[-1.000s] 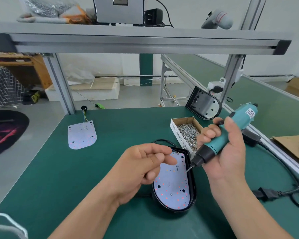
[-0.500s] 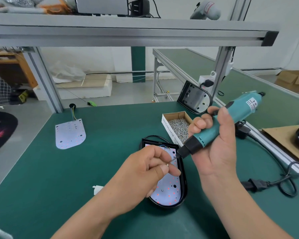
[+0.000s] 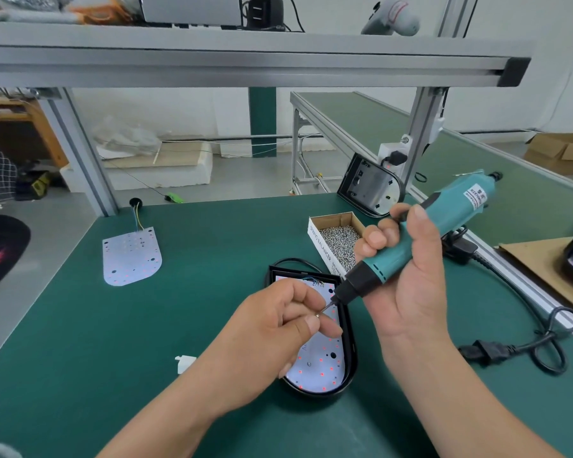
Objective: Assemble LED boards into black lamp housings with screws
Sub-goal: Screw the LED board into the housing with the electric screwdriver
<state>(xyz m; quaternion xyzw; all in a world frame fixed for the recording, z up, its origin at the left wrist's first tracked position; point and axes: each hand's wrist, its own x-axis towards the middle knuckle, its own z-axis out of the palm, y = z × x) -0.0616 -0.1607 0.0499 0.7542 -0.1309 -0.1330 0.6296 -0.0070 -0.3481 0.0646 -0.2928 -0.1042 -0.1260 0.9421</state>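
Workshop station: green-topped table [image 3: 80, 325] under an aluminium overhead shelf [image 3: 245, 57], with a concrete floor and a second green bench beyond.

- Black lamp housing [image 3: 352, 358]: lies flat, right of the table's middle and towards the near edge, rounded end nearest the person. A black lead curls out from its far end.
- LED board [image 3: 318, 370]: white with red dots, seated inside the housing and partly covered by the left hand.
- Left hand [image 3: 272, 328]: held above the housing, thumb and forefinger pinching a small screw [image 3: 316, 315], other fingers curled under.
- Right hand [image 3: 407, 282]: fingers wrapped round the barrel of the teal electric screwdriver [image 3: 444, 226]. The tool is tilted, black nose down and to the left, and its bit tip meets the pinched screw above the board.
- Box of screws [image 3: 336, 236]: open cardboard tray of silver screws, just beyond the housing towards the far edge and partly behind the right hand.
- Spare LED board [image 3: 131, 256]: flat near the far left corner, wires running to a black grommet at the far edge.
- Second housing [image 3: 371, 190]: propped on edge at the far right corner, against the frame upright.
- Power cord [image 3: 516, 348]: black, looped along the right edge.
- Small white piece [image 3: 184, 363]: near the near edge, left of the left forearm.
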